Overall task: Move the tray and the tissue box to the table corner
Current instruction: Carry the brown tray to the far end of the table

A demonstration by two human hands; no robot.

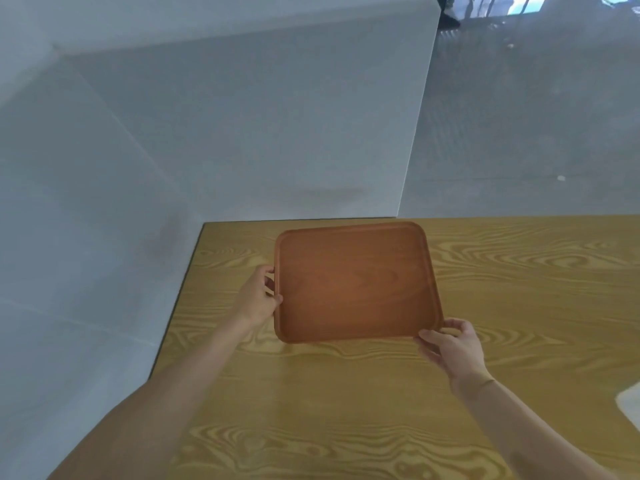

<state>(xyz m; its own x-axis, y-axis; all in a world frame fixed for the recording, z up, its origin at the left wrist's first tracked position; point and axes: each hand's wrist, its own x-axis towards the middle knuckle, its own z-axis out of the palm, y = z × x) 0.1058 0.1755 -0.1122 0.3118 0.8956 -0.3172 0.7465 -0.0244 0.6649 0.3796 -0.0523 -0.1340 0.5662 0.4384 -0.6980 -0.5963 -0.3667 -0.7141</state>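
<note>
Near edge: both forearms reach forward over the yellow wood-grain table (346,393). At the near right margin, a white shape (630,407) is cut off by the frame; could be the tissue box, cannot tell. Further in, the right hand (453,348) is closed on the near right corner of the tray (353,282), fingers curled on the rim and under it. The left hand (258,299) clamps the tray's left rim about midway along that side, thumb on top. Tray is brown wood with rounded corners and a low lip, and there is nothing in it. Its longer side runs roughly near-to-far, twisted slightly clockwise against the table edges. It lies straight ahead of the hands, held between them; whether it rests on the table or is lifted just off cannot be told. Far rim sits just short of the table's far edge, and the far left table corner (207,225) lies to the tray's far left, a bare strip of table between. Judgement: the tray is nearly placed; a short shift left, led by the left hand, would bring it into the corner. Beyond the table, white partition walls (207,133).
</note>
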